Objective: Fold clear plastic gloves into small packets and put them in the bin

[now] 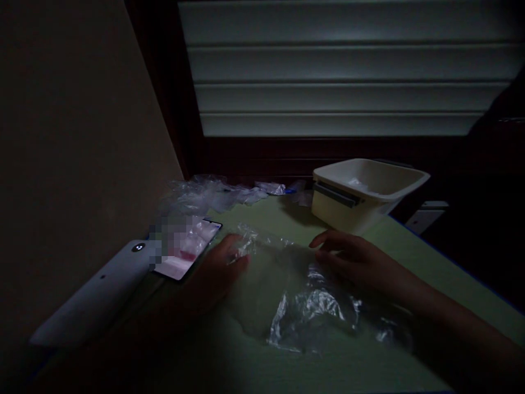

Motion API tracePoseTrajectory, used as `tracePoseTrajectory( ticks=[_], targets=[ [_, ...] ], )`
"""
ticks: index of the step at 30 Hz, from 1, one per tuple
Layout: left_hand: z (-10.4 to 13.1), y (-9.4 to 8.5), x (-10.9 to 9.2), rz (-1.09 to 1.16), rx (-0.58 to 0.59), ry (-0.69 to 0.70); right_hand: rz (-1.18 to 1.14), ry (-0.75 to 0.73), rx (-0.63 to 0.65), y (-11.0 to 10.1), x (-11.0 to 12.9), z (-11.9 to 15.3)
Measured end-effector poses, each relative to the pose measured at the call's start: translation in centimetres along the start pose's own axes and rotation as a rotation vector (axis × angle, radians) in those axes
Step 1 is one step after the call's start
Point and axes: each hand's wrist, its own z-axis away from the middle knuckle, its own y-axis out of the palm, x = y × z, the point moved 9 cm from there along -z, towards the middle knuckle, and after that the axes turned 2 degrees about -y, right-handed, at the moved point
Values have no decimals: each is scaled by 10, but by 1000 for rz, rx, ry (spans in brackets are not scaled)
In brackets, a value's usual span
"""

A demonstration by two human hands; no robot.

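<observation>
A clear, crinkled plastic bag [301, 306] lies spread on the green tabletop between my two hands. At its upper left edge, my left hand [225, 264] is closed, with the thumb over the plastic and the fingers bent behind it. My right hand [348, 254] hovers at the bag's upper right edge, fingers loosely curled and thumb apart from them. No object shows between those fingers; whether they touch the plastic I cannot tell. Dim light hides much of both palms.
Left of my left hand lies a lit phone [192, 246], beside a white rounded device [98, 295]. More clear plastic bags [209, 194] are heaped along the back. A cream plastic bin [340, 210] with grey handles stands at the back right, some clear plastic inside.
</observation>
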Motion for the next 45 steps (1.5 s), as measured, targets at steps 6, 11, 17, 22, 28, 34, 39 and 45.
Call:
tracePoseTrajectory(
  ticks=[6, 11, 17, 22, 28, 34, 39, 45],
  targets=[
    [6, -3, -17, -283, -65, 241, 520, -94, 102, 8, -7, 4],
    [33, 31, -56, -782, 62, 713, 704, -198, 77, 11, 3, 3],
    [47, 53, -52, -746, 298, 721, 506, -333, 192, 26, 35, 15],
    [49, 51, -46, -726, 264, 749, 320, -365, 452, 48, 47, 33],
    [45, 54, -40, -736, 276, 723, 371, -409, 526, 68, 43, 35],
    [44, 54, -37, -750, 280, 713, 100, -350, 634, 64, 51, 43],
    [44, 54, -35, -751, 288, 705, 43, -313, 842, 61, 57, 59],
    [43, 55, -32, -748, 305, 702, 95, -342, 936, 65, 52, 63]
  ],
)
